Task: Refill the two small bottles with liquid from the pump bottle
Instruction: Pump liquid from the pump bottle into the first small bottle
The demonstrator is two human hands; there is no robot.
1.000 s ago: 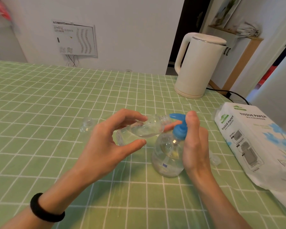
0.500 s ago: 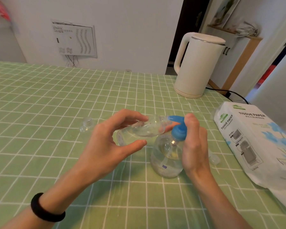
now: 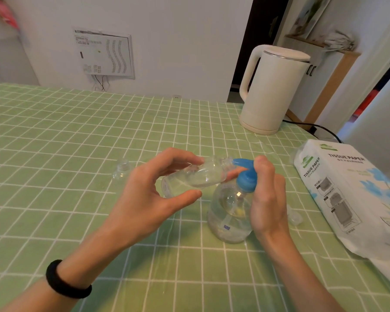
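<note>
A clear pump bottle (image 3: 229, 212) with a blue pump head (image 3: 245, 174) stands on the green checked tablecloth (image 3: 54, 136). My right hand (image 3: 268, 197) wraps round its neck, with a finger on top of the pump head. My left hand (image 3: 149, 192) holds a small clear bottle (image 3: 196, 175) tilted on its side between thumb and fingers. Its open mouth sits against the blue nozzle. A little liquid lies in it. A second small clear bottle (image 3: 122, 170) stands uncapped on the cloth to the left.
A white electric kettle (image 3: 273, 91) stands at the back right, its black cord (image 3: 318, 128) running off the table. A pack of tissue paper (image 3: 356, 194) lies along the right edge. A small clear cap (image 3: 295, 218) rests behind my right hand.
The pump head has risen slightly, then sits about as before. Both hands and the tilted small bottle stay in nearly the same place.
</note>
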